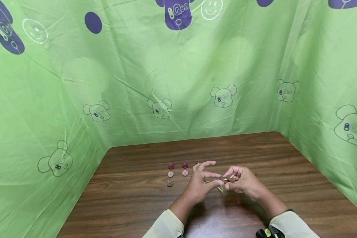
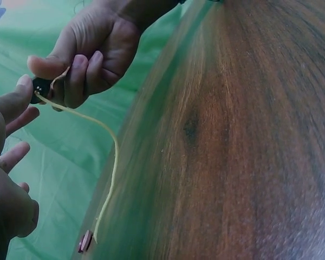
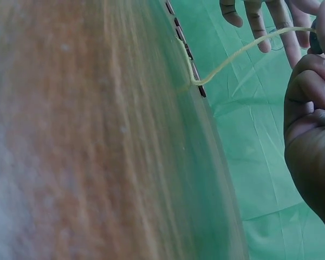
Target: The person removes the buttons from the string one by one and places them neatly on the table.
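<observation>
In the head view my left hand (image 1: pixel 197 186) and right hand (image 1: pixel 246 182) meet over the table. Between them are two dark brown buttons (image 1: pixel 231 178) with a yellow cord (image 1: pixel 221 189) through them. My left thumb and index finger pinch at the left button, its other fingers spread. The right thumb and fingers grip the right button. A dark button (image 2: pixel 41 90) shows between the fingertips in the left wrist view, holes facing the camera. From it the cord (image 2: pixel 115 146) hangs in a curve to the table. Fingers hide part of both buttons.
Left of my hands, two red buttons (image 1: pixel 171 166), two pink buttons (image 1: pixel 170 174) and a brown button (image 1: pixel 170 183) lie in rows on the wooden table (image 1: pixel 131 198). Part of another red one shows behind my left hand. Green printed fabric (image 1: pixel 190 82) walls the table.
</observation>
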Action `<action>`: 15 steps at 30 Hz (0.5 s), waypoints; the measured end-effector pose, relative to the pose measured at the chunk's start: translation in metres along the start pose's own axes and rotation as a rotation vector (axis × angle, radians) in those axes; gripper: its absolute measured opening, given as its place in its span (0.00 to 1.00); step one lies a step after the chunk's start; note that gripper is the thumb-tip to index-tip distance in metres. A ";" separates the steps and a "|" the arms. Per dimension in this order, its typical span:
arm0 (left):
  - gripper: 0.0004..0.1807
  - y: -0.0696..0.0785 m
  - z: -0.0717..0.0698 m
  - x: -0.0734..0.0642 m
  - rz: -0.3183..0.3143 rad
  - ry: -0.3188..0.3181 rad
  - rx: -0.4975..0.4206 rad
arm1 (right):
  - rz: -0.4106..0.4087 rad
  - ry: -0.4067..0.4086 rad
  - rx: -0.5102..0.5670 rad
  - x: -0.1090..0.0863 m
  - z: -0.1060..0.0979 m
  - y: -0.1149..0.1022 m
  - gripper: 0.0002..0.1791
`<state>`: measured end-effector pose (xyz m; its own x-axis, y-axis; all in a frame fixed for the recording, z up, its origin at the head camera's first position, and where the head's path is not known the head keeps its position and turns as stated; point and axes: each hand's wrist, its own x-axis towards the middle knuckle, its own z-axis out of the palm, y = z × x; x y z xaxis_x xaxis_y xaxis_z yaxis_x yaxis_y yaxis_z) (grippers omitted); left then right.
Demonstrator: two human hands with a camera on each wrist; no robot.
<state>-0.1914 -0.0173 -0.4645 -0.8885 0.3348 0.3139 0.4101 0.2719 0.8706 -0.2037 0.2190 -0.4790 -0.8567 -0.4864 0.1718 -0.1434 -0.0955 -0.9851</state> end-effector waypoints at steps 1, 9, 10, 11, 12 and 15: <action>0.11 0.000 0.000 0.000 0.000 -0.001 0.000 | -0.002 0.000 0.000 0.000 0.000 0.000 0.10; 0.11 -0.002 0.000 0.000 0.000 -0.007 -0.002 | -0.023 -0.004 0.002 0.000 0.002 0.002 0.10; 0.10 -0.002 0.000 0.000 -0.001 -0.009 -0.001 | -0.020 0.001 0.002 0.000 0.003 0.001 0.11; 0.10 -0.002 -0.001 0.000 -0.002 -0.012 0.000 | -0.022 0.005 -0.002 0.000 0.003 0.001 0.11; 0.10 -0.002 -0.001 0.000 -0.003 -0.014 0.002 | -0.022 0.010 -0.006 0.001 0.003 0.002 0.11; 0.09 -0.002 -0.001 -0.001 0.003 -0.027 0.007 | -0.018 0.028 -0.021 0.001 0.003 0.002 0.12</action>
<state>-0.1917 -0.0191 -0.4659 -0.8816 0.3594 0.3059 0.4138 0.2772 0.8671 -0.2034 0.2154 -0.4809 -0.8676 -0.4600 0.1890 -0.1684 -0.0857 -0.9820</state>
